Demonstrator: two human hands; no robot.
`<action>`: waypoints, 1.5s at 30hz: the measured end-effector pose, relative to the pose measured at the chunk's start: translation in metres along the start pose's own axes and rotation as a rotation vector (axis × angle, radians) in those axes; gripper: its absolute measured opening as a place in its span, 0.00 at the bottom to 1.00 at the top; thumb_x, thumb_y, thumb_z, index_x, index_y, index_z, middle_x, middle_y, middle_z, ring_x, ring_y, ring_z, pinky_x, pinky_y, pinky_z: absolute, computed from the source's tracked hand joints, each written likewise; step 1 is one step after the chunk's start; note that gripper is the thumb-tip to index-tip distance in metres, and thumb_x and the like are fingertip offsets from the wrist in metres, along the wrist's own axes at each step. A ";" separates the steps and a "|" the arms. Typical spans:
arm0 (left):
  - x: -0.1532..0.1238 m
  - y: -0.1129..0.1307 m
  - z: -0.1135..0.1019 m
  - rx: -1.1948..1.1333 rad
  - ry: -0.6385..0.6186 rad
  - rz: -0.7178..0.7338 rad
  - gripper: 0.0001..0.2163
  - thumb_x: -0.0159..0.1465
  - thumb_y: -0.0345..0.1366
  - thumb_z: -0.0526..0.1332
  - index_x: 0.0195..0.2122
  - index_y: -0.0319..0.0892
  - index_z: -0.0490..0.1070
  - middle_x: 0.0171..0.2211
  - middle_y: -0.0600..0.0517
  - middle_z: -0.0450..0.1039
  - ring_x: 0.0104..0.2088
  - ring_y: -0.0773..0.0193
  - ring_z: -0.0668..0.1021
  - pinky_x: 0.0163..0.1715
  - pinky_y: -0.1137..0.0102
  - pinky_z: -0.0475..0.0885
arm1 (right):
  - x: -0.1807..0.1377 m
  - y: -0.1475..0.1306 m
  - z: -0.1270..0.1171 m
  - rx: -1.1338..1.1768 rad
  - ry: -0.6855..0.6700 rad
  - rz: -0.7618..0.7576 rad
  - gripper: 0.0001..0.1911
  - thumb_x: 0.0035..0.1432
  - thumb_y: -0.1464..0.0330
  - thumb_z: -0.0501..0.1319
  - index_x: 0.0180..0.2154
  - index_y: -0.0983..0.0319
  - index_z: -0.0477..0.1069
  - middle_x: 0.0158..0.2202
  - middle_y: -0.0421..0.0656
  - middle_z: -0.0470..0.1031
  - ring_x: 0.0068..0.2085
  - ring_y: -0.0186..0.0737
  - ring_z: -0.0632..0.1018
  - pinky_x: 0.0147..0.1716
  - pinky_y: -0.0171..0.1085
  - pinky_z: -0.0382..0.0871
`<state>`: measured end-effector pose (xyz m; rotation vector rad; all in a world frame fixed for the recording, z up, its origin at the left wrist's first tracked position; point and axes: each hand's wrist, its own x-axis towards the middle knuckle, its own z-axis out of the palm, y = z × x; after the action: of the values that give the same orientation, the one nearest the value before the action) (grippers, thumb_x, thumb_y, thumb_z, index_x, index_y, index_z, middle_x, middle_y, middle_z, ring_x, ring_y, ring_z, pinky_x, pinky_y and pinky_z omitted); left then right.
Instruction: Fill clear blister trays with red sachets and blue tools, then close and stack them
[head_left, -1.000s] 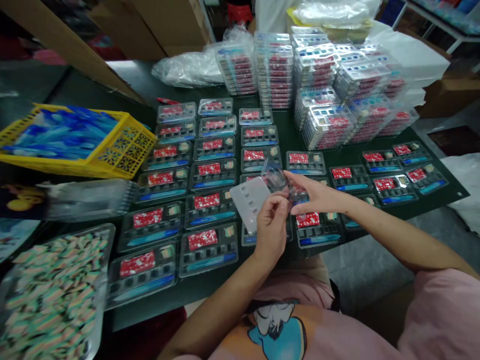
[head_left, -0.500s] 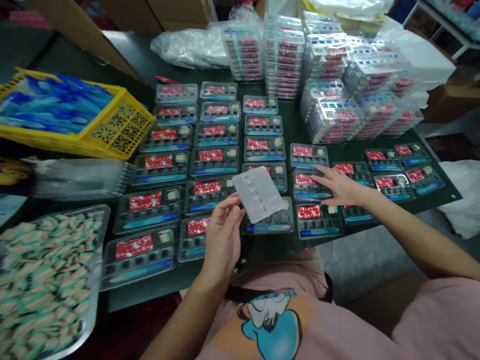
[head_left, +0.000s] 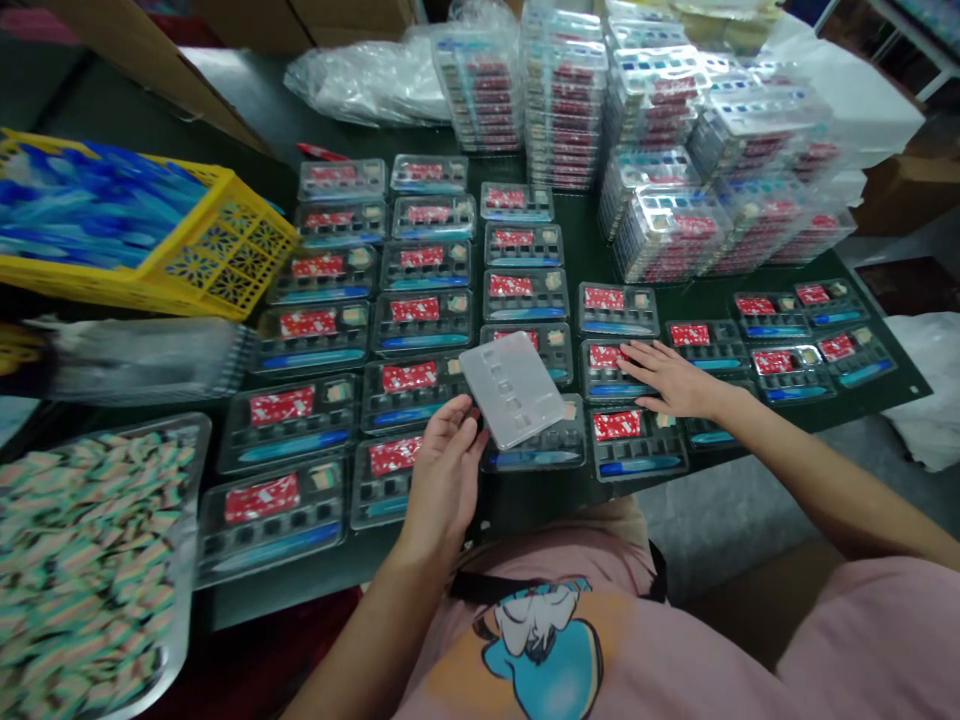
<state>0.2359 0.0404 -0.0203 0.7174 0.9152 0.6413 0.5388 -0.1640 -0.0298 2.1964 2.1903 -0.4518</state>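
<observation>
Your left hand (head_left: 444, 478) pinches the near corner of a frosted plastic lid (head_left: 517, 390) held over the table's (head_left: 577, 240) near rows, your right hand (head_left: 670, 378) lies open and flat on a filled tray (head_left: 611, 368) just beyond, and stacked closed packs (head_left: 568, 100) stand at the far side.

The person wears a pink shirt (head_left: 675, 660). On its front is a cartoon print (head_left: 544, 650): a bright blue shape below, a small white figure with dark marks above it, and an orange patch around them. A dark strap (head_left: 487, 587) runs across the upper edge of the print. The pink sleeve (head_left: 885, 620) on the right arm is short and loose. Both forearms are bare, as are the left hand (head_left: 444, 480) and the right hand (head_left: 671, 378)
</observation>
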 end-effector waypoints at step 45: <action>-0.017 0.003 0.039 -0.039 -0.537 -0.188 0.38 0.50 0.37 0.72 0.63 0.51 0.61 0.46 0.49 0.74 0.48 0.55 0.76 0.47 0.64 0.70 | 0.052 -0.175 -0.009 1.602 0.227 0.281 0.58 0.47 0.44 0.67 0.70 0.52 0.40 0.71 0.51 0.46 0.71 0.49 0.52 0.65 0.55 0.52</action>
<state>0.2612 0.0186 0.0066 0.7113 0.4638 0.2741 0.3681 -0.1077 0.0022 3.0029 1.4743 -2.7135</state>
